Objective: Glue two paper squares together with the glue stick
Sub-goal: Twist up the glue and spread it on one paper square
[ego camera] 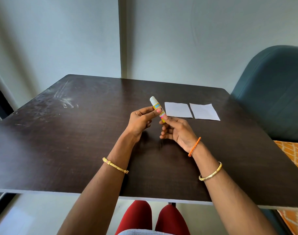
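While my left hand (pixel 141 122) pinches the upper half of the small white glue stick with its yellow and pink label (pixel 157 108) between thumb and curled fingers, the stick hangs above the dark brown wooden table (pixel 77 141), tilted so its white capped end points toward eleven o'clock. On that wrist sits a thin gold bangle (pixel 115 165). At nine o'clock from the stick, pale scuff marks (pixel 65 99) streak the tabletop. My right hand (pixel 176 131) pinches the stick's lower yellow end with thumb and forefinger, the other fingers loosely curled beneath it; both hands are raised off the surface and almost meet around the stick. An orange braided thread bracelet (pixel 194 146) circles the right wrist, and a second gold bangle (pixel 210 171) lies further down the forearm. At three o'clock from the stick, two white paper squares lie flat on the table, side by side and just apart: the nearer square (pixel 178 109) just beside my right fingertips, the farther square (pixel 204 111) beyond it. At two o'clock past the table's corner stands a dark teal upholstered chair (pixel 272 92). Below the table's near edge, at six o'clock, my knees in red trousers (pixel 153 217) show.
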